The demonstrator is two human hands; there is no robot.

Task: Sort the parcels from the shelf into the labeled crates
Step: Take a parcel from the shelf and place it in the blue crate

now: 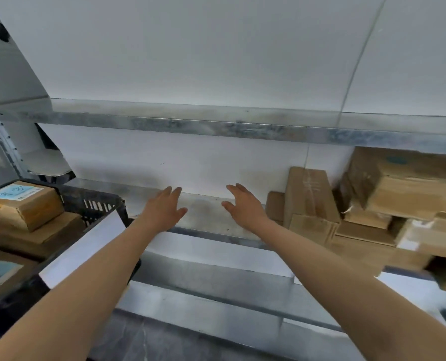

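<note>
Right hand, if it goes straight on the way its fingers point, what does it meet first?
Probably the white back wall behind the bare stretch of shelf. The right hand is open, and the cardboard parcels stand off to its right, outside that line. Depth is unclear.

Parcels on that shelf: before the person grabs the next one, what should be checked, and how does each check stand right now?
1. Hands free: left hand and right hand are open, holding nothing: ok.
2. Parcels remaining: a pile sits at the right end of the shelf: ok.
3. Nearest parcel: the upright box stands just right of the right hand: ok.
4. Pile steady: unevenly stacked, blurred: cannot tell.
5. Room in the crate: stacked boxes already inside: cannot tell.
</note>
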